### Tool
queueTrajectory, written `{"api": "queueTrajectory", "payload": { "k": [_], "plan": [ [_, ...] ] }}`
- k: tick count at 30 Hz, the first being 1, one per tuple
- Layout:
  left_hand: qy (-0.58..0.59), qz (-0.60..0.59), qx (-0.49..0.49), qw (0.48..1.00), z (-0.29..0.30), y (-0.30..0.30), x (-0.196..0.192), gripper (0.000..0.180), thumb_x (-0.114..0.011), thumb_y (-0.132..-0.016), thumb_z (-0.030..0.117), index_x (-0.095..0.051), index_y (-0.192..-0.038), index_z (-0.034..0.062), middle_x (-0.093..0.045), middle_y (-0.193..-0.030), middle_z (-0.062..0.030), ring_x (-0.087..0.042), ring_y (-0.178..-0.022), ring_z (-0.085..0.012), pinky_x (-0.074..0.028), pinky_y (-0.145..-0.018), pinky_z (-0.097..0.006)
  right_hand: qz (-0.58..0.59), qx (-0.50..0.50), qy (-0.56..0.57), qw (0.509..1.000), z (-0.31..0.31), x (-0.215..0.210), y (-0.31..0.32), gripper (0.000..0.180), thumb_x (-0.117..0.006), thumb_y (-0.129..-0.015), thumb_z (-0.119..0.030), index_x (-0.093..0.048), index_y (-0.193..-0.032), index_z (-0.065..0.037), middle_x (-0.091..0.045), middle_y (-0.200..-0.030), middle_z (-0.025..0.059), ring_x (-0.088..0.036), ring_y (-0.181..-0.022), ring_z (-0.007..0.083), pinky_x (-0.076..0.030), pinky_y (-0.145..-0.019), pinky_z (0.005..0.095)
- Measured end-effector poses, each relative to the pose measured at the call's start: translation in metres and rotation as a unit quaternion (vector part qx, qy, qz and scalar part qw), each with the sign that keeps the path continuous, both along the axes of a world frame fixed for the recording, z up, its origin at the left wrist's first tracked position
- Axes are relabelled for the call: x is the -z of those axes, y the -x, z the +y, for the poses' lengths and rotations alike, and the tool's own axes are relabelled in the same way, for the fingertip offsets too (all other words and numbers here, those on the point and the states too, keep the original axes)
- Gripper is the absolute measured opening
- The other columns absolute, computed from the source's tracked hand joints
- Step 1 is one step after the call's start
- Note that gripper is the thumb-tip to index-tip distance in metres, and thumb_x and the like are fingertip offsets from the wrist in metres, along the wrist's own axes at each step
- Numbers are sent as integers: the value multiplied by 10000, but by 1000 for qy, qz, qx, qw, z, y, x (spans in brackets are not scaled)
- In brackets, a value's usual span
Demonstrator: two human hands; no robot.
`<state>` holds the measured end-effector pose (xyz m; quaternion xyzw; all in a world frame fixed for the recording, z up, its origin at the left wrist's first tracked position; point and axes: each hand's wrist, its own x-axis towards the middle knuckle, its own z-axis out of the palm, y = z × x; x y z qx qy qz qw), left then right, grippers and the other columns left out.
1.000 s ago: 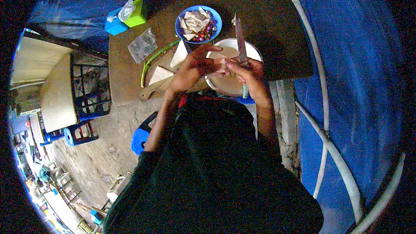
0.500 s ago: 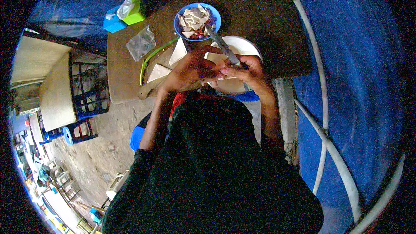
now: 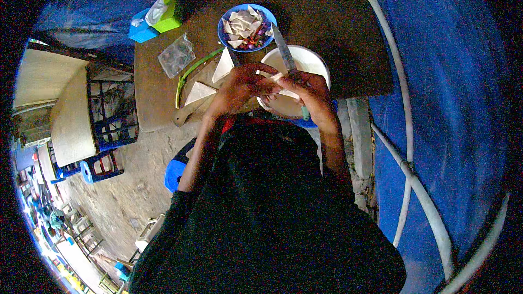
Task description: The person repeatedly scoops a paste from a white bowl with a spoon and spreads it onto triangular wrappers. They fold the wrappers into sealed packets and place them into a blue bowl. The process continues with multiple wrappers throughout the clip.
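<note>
My right hand [image 3: 309,90] grips a knife [image 3: 284,50] with a pale green handle, its blade pointing away over the white bowl [image 3: 315,62]. My left hand [image 3: 238,87] holds a small pale piece of food [image 3: 275,78] between both hands, just above the bowl's near rim. Behind the bowl stands a blue bowl [image 3: 226,31] filled with pale cut pieces and some red and dark bits. Two white triangular pieces [image 3: 199,92] lie on a wooden cutting board [image 3: 182,115] left of my hands.
The brown wooden table [image 3: 338,27] also carries a green and blue tissue box [image 3: 158,20], a clear plastic bag [image 3: 176,55] and a curved green strip [image 3: 192,72]. Blue tarp and white poles [image 3: 406,163] close the right side. Blue crates [image 3: 111,130] stand at left.
The knife blade swung from upright to leaning left, then back toward upright over the white bowl. Both hands stayed together above the bowl's near rim.
</note>
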<state>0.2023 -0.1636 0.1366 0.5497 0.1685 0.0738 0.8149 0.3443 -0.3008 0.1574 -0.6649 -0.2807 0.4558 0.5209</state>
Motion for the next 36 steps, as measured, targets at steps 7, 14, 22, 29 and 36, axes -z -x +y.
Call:
{"api": "queueTrajectory", "payload": {
  "k": [7,14,22,29,36],
  "plan": [
    [31,46,-57,997,-9,-3,2,285,-564,-877,79,-473,-1124,-31,-648,-933,-163,-659,-780,-238,-547,-688,-329,74,21,-4,997,-8,20,0,200,-724,-758,-210,-646,-843,-46,-493,-586,-63,-391,-465,16,-262,-424,191],
    [100,-21,-63,993,-11,5,13,286,-530,-911,131,-470,-1142,-26,-641,-980,-160,-656,-845,-253,-544,-750,-334,48,13,24,998,-8,14,-5,186,-706,-781,-227,-624,-790,-61,-472,-561,-70,-360,-448,16,-246,-417,203],
    [116,-60,-205,970,-23,-7,30,304,-460,-943,206,-473,-1192,32,-550,-1195,-131,-546,-1106,-248,-392,-998,-377,68,153,3,986,1,5,10,226,-673,-817,-255,-628,-883,-44,-492,-676,-38,-373,-475,22,-246,-420,192],
    [104,-26,-147,983,-28,-7,10,337,-585,-860,176,-511,-1161,45,-608,-1107,-78,-566,-1033,-185,-406,-946,-317,126,124,-58,983,10,19,16,210,-687,-800,-219,-642,-909,-44,-486,-595,-39,-387,-463,26,-256,-422,190],
    [38,73,-123,989,-4,1,14,244,-586,-866,193,-645,-1049,41,-665,-990,-45,-615,-870,-128,-481,-797,-265,-21,38,19,999,3,22,3,225,-739,-747,-197,-640,-900,-66,-491,-586,-72,-395,-462,17,-252,-409,192]
  ]
}}
